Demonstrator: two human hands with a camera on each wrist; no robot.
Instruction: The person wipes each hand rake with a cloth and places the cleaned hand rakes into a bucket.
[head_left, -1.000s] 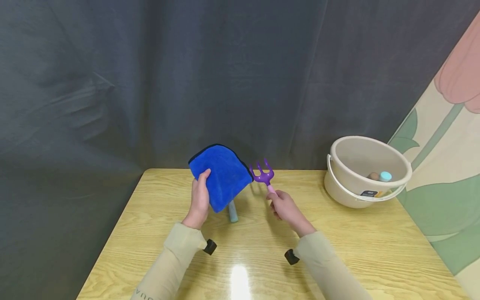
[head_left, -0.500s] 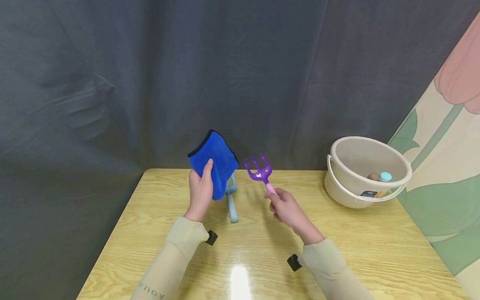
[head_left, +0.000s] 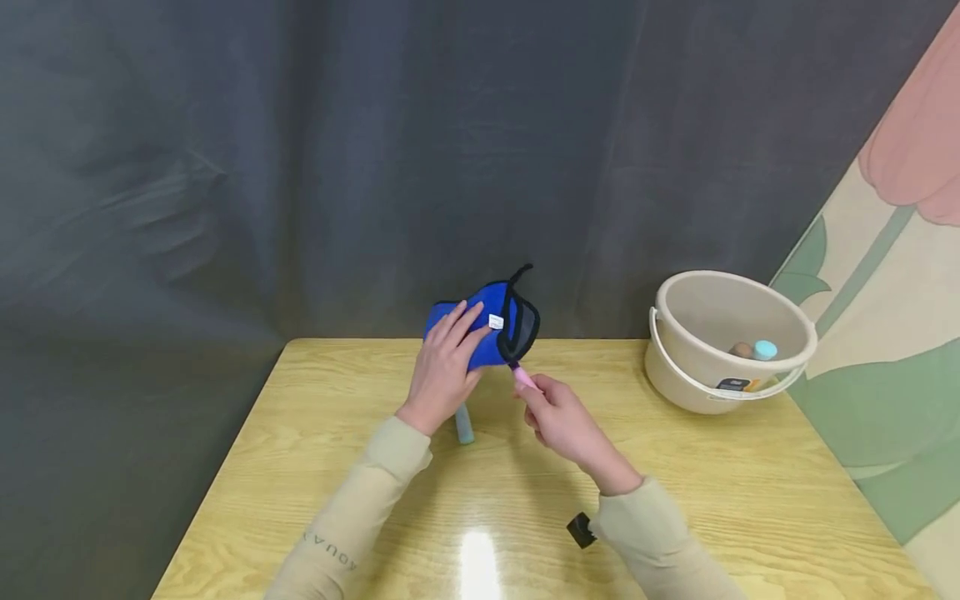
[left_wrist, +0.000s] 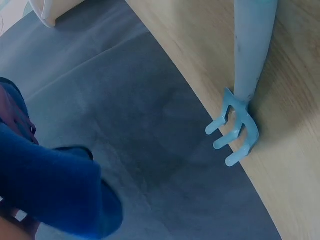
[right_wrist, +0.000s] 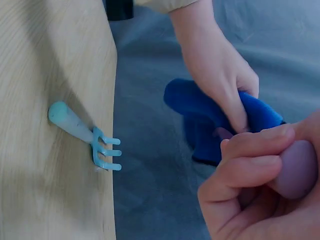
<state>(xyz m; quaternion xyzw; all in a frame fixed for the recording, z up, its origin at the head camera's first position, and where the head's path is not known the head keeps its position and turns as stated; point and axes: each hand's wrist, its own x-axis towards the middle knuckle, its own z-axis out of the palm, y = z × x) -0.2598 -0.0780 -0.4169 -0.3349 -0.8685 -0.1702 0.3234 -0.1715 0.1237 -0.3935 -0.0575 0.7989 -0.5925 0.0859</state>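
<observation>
Two pale sleeves, the left one (head_left: 345, 521) lettered and the right one (head_left: 660, 533) plain, reach in over a wooden table (head_left: 300, 475). The right hand (head_left: 566, 425) has its fingers curled round the pink handle of a fork (head_left: 527, 380), which runs up to the black edging of a folded blue cloth (head_left: 489, 353); the cloth mostly hides the fork's head. The left hand (head_left: 441, 367) pinches that cloth above the table, fingers laid over its top beside a white label (head_left: 496, 322). Below, a light-blue fork (left_wrist: 245, 125) lies on the tabletop, tines towards the far edge. Farther right stands a beige bucket (head_left: 671, 379) holding a brown item (head_left: 742, 350) and a blue-topped one (head_left: 764, 350). A dark curtain (head_left: 465, 167) hangs behind the table.
</observation>
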